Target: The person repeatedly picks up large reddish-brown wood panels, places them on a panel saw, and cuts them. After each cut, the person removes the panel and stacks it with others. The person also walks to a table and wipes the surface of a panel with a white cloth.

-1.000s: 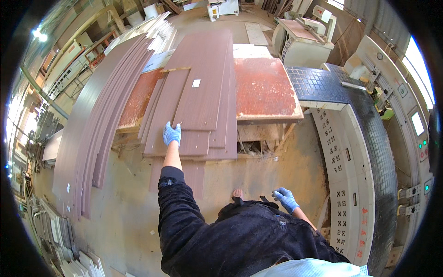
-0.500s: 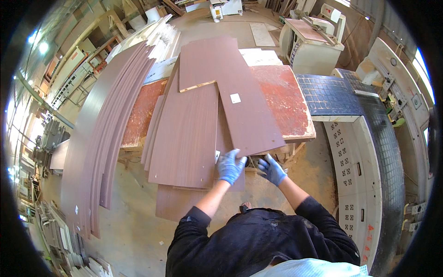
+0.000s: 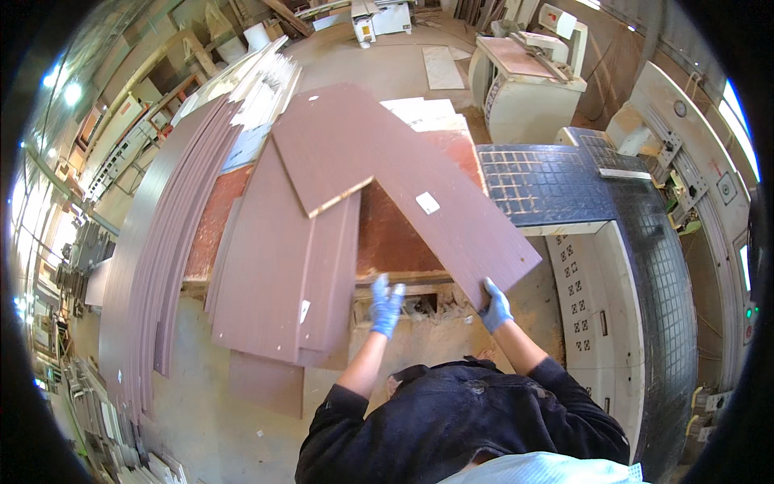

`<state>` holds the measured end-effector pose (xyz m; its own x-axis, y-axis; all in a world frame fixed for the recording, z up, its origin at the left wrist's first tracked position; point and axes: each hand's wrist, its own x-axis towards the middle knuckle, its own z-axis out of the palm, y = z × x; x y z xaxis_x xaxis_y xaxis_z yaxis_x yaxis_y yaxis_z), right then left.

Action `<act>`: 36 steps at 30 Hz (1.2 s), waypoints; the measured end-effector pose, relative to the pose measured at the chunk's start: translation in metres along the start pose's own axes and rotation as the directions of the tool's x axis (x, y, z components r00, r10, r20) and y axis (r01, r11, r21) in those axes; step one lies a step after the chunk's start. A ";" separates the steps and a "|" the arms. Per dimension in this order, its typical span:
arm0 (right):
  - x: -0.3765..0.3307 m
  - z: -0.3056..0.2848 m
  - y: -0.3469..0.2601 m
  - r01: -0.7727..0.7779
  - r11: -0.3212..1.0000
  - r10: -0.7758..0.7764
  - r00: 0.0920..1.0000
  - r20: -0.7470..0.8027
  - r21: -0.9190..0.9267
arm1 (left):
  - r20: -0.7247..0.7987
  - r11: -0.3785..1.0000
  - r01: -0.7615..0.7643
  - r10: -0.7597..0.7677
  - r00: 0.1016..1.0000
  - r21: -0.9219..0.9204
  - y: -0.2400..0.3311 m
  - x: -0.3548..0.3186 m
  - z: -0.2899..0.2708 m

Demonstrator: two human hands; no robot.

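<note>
Across the centre of the frame, the notched brown panel [image 3: 463, 222] slants from upper middle toward lower right, its far part over the stacked brown boards [image 3: 262, 266] and its near end jutting past the edge of the red worktable [image 3: 395, 242]. My main worry is that overhang: I see only one hand on the panel, so a slack or off-centre hold could let it pivot, and the near corner might then knock the black gridded table [image 3: 524, 185] at right of centre. Dragging it could also let the raw notch edge scuff the boards beneath. My right hand [image 3: 497, 310], right of centre and low, grasps the panel's near end at its left corner, fingertips on the edge; whatever lies under the panel I can't see. That forearm [image 3: 520, 347] angles up and leftward from the lower right. My left hand [image 3: 387, 308], lower middle, is released, fingers spread and pointing up the frame, apart from the panel and between it and the stack, its arm bent in from the lower edge.
</note>
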<state>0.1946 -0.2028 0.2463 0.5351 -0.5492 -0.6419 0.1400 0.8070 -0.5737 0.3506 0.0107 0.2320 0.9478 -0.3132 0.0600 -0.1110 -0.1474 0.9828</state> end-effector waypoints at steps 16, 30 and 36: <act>0.005 -0.256 -0.293 0.040 0.959 -0.149 0.913 -0.380 -0.280 | 0.474 0.467 0.642 -0.436 0.765 -0.607 0.006 0.163 0.037; 0.146 -0.498 -0.613 0.470 0.691 -0.704 0.610 -0.364 -0.549 | 0.320 0.425 0.583 -0.543 0.776 -0.693 0.079 0.022 0.404; 0.199 -0.415 -0.588 0.506 0.629 -0.672 0.735 -0.086 -0.591 | 0.519 0.068 0.936 -0.817 0.252 -0.347 -0.011 -0.105 0.519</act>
<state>-0.1273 -0.8765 0.2447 0.2274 -0.9651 -0.1301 -0.1335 0.1014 -0.9858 0.0972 -0.4414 0.1242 0.1743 -0.4451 -0.8783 0.9827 0.0222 0.1837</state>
